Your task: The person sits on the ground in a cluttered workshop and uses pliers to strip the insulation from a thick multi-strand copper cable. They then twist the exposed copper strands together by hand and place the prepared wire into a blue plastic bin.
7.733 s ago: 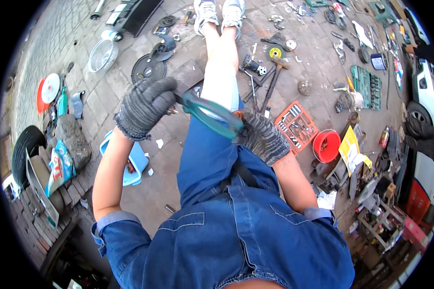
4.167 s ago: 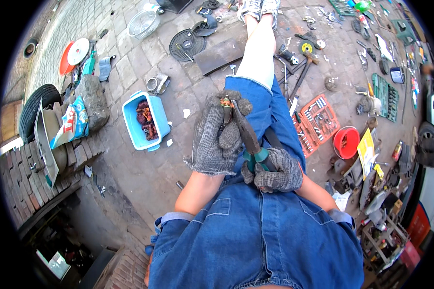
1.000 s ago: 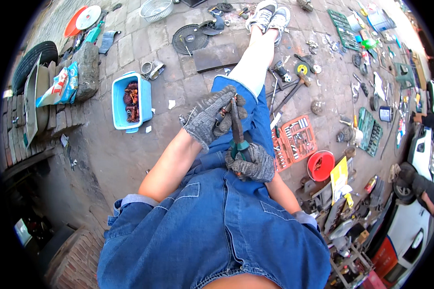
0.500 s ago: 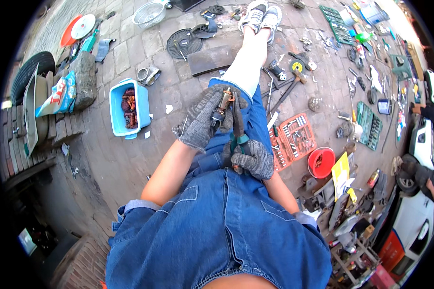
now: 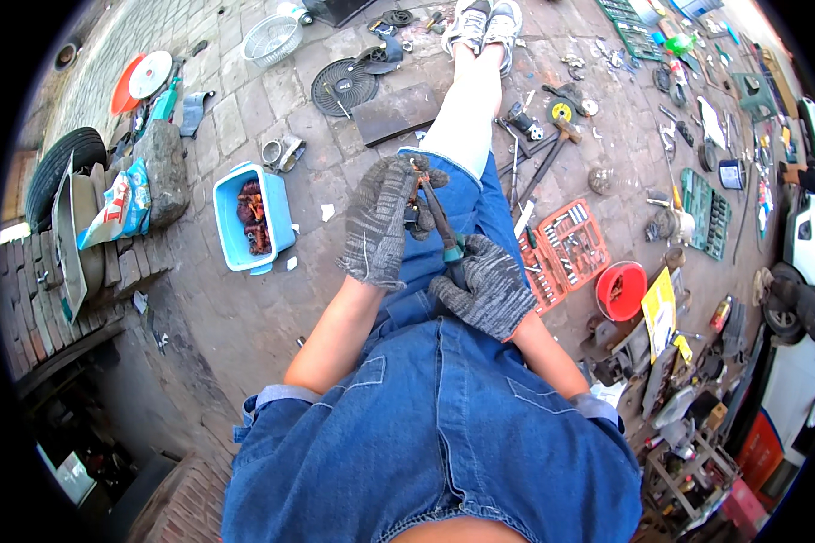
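With left hand (image 5: 378,219) I am gripping a coppery part (image 5: 417,193), with right hand (image 5: 489,288) pliers (image 5: 438,217); the tub (image 5: 283,220) is already holding reddish pieces (image 5: 252,217), not this one.

left: paving (image 5: 312,282) is offering passage, left hand (image 5: 378,217) to blue basin (image 5: 279,214) | ahead: legs (image 5: 460,118) are blocking | right: orange socket case (image 5: 592,261), red bucket (image 5: 634,282) are obstructing

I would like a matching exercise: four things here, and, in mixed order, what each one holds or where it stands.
1. left hand
2. right hand
3. blue tub
4. red bucket

A. beside the orange tool case
B. holds pliers
C. on the ground, left of the person
D. holds a small metal part

Pairs: 1-D, 2-B, 3-C, 4-A
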`<action>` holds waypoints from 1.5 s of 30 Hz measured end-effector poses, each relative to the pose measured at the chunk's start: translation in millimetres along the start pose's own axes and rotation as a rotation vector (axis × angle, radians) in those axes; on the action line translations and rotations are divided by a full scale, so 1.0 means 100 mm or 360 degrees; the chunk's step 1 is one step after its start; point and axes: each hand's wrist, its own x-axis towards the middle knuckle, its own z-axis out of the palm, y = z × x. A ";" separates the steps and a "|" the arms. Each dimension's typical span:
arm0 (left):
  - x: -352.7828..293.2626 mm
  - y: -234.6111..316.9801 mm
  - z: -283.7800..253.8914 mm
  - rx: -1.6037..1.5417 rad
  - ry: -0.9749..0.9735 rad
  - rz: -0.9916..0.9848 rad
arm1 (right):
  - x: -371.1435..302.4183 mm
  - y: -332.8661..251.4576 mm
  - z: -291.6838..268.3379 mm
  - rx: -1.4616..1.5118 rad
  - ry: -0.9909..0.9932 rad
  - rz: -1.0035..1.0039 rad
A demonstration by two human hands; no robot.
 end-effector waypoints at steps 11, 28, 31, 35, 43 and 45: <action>0.01 -0.09 -0.02 0.0205 0.0132 0.0175 | 0.05 -0.05 0.08 -0.0372 0.0025 0.0154; 0.04 0.00 -0.11 0.0254 0.0254 0.0200 | 0.16 -0.05 0.25 0.0397 0.0590 0.0273; 0.02 0.04 -0.07 0.0332 0.0173 0.0146 | 0.22 0.02 0.38 0.0486 0.0280 0.0353; 0.01 0.03 -0.08 0.0408 0.0173 0.0132 | 0.21 0.01 0.45 0.0440 0.0208 0.0478; 0.03 -0.08 -0.12 0.0463 0.0124 0.0324 | 0.19 0.03 0.50 0.0427 0.0249 0.0433; 0.04 -0.14 -0.15 0.0601 0.0128 0.0447 | 0.18 0.04 0.51 0.0503 0.0219 0.0421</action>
